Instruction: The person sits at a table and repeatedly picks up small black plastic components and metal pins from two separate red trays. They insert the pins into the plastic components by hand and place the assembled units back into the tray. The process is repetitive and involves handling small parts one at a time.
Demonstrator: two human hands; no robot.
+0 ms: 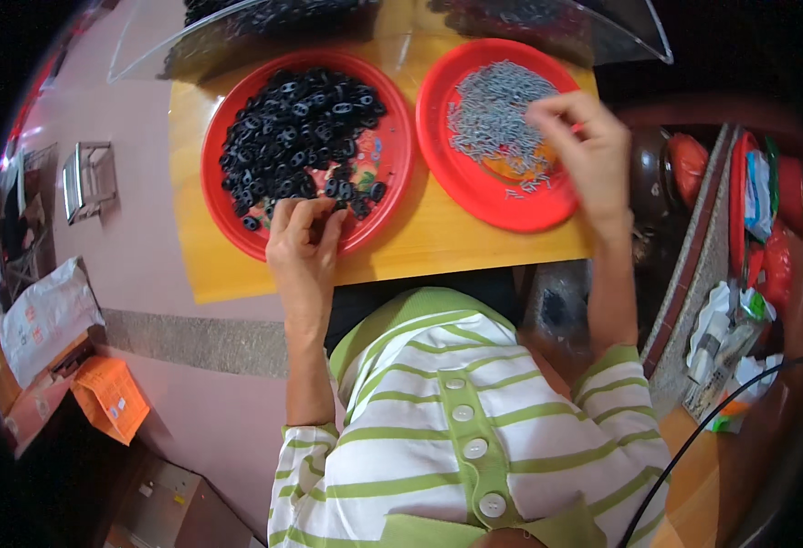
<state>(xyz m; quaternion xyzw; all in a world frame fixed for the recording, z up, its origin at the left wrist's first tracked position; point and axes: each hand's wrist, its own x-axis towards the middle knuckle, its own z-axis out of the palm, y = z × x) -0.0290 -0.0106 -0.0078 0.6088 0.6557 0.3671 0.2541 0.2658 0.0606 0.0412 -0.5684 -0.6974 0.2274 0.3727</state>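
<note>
My left hand (pixel 301 239) is at the near rim of a red round tray (pixel 399 173) on the left. Its thumb and fingers pinch a small black plastic piece (pixel 340 206), mostly hidden by the fingertips. A heap of black oval two-holed plastic pieces (pixel 283 128) fills much of that tray. Over the right side of a second red tray (pixel 447 178) hovers my right hand (pixel 591 151), thumb and fingers drawn together. Whatever it may hold is too small and blurred to tell. Short silvery metal pins or screws (pixel 502 105) lie piled in that tray, with a few loose near its front.
Both trays stand on a yellow tabletop (pixel 438 247). Behind them runs a clear plastic bin (pixel 392 46) with more dark pieces. At right are a ledge (pixel 693 274) and red bags (pixel 689 163). An orange crate (pixel 109 399) and a white sack (pixel 50 321) are at left.
</note>
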